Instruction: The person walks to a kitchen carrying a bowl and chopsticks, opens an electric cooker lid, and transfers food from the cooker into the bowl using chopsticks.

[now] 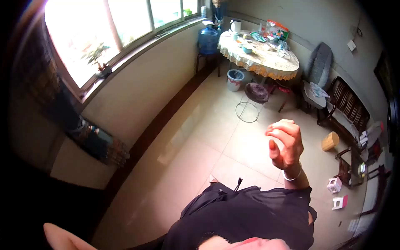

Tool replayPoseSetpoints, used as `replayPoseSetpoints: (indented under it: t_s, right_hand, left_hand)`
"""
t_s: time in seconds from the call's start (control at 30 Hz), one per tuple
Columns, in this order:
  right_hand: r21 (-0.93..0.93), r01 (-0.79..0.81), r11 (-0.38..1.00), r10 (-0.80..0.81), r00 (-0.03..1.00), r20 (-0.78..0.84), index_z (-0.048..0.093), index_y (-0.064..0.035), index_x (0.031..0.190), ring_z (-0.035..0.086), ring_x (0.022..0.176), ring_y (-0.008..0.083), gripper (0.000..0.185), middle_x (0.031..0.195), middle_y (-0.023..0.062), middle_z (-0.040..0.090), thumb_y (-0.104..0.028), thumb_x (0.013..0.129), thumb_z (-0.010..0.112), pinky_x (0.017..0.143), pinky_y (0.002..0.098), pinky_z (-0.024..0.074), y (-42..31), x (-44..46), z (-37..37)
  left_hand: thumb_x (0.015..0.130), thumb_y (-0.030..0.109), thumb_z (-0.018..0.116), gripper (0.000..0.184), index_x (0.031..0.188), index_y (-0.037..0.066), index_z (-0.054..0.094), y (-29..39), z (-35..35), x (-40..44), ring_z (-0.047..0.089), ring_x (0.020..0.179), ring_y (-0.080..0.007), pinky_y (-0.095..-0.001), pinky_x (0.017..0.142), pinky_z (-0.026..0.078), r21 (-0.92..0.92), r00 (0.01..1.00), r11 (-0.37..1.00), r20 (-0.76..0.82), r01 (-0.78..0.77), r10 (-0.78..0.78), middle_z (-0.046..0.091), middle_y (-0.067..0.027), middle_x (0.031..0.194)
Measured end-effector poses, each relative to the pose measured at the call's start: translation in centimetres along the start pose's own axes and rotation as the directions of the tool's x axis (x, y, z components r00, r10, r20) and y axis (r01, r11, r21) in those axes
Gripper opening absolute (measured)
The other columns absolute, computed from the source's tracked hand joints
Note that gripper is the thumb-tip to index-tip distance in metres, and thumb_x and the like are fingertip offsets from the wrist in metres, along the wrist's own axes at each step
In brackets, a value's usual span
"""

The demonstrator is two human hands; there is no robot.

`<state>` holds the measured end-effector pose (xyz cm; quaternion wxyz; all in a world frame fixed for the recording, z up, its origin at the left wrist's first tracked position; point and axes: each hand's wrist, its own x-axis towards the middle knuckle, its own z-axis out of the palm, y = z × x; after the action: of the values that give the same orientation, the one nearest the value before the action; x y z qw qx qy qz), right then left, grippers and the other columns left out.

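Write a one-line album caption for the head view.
A right hand, fingers curled, raised over a tiled floor, a cluttered table and a stool beyond.

Legible text: none observed.
Packet (276, 30) on table (278, 60): colored print, too small to read.

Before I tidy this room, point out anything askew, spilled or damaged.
No spill or damage is visible. Only mild untidiness stands out: a cloth lies bunched on the seat of the grey-backed chair, and a small dark object, too small to identify, lies on the floor at lower right.
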<state>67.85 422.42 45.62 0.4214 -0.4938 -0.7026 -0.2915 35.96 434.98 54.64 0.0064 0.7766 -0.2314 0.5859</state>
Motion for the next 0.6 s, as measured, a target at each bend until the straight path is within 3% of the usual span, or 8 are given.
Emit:
replayPoseSetpoints:
  t_s: [0.17, 0.3, 0.6]
  right_hand:
    - [-0.212, -0.161, 0.964, 0.168, 0.986, 0.014, 0.055, 0.0, 0.092, 0.056, 0.069, 0.0228, 0.02, 0.085, 0.0121, 0.056, 0.002, 0.073, 0.06, 0.059, 0.0307, 0.0462, 11.2, -0.6, 0.2]
    - [-0.209, -0.274, 0.939, 0.28, 0.96, -0.001, 0.056, 0.0006, 0.09, 0.055, 0.067, 0.0211, 0.018, 0.084, 0.0112, 0.055, 0.005, 0.073, 0.059, 0.058, 0.0302, 0.0455, 18.3, 1.4, 1.0]
    - [-0.255, -0.351, 0.901, 0.373, 0.927, 0.043, 0.056, -0.0013, 0.082, 0.055, 0.064, 0.022, 0.013, 0.076, 0.0077, 0.057, 0.004, 0.071, 0.06, 0.058, 0.0312, 0.0439, 33.4, 3.1, 9.7]
  left_hand:
    - [0.086, 0.018, 0.053, 0.026, 0.105, 0.0, 0.054, -11.1, 7.4, -0.9, 0.06, 0.081, -0.0219, -0.0327, 0.07, 0.052, -0.081, 0.998, 0.995, -0.033, -0.06, 0.057, 0.06, -0.0138, 0.093]
    - [0.087, 0.018, 0.052, 0.025, 0.105, 0.0, 0.054, -19.1, 11.2, -0.1, 0.06, 0.081, -0.0218, -0.0327, 0.07, 0.051, -0.098, 0.998, 0.994, -0.038, -0.053, 0.049, 0.06, -0.0138, 0.093]
    - [0.087, 0.018, 0.051, 0.025, 0.104, 0.0, 0.054, -36.5, 17.9, -3.0, 0.06, 0.081, -0.0217, -0.0327, 0.07, 0.051, -0.179, 0.995, 0.98, -0.063, -0.085, 0.074, 0.06, -0.0138, 0.093]
